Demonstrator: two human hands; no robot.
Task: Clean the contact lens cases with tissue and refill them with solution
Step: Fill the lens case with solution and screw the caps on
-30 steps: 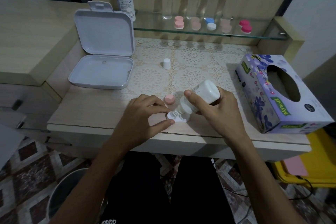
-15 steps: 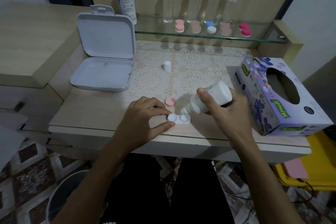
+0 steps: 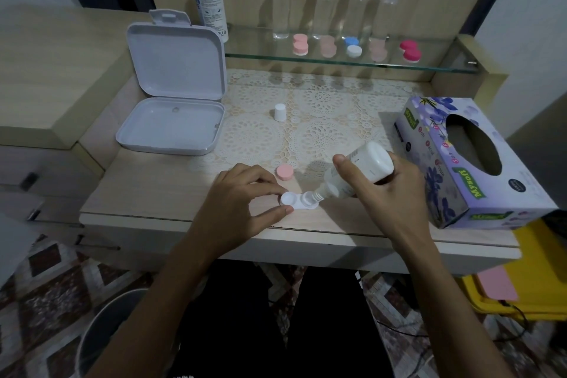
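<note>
Five closed lens cases (shelf), four clear bottles.

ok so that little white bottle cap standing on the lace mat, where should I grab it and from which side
Pinch the white cap across its side walls, coming straight down from above. It stands upright on the lace mat with open space all round, so nothing blocks the fingers. It looks slightly tapered, so grip low, near the wider base, to keep it from slipping. The left hand is nearer, though it now steadies the lens case.

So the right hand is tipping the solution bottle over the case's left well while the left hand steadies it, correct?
Not quite: the head view shows the solution bottle in the right hand aimed at the right well of the case. The left hand does steady it.
</note>
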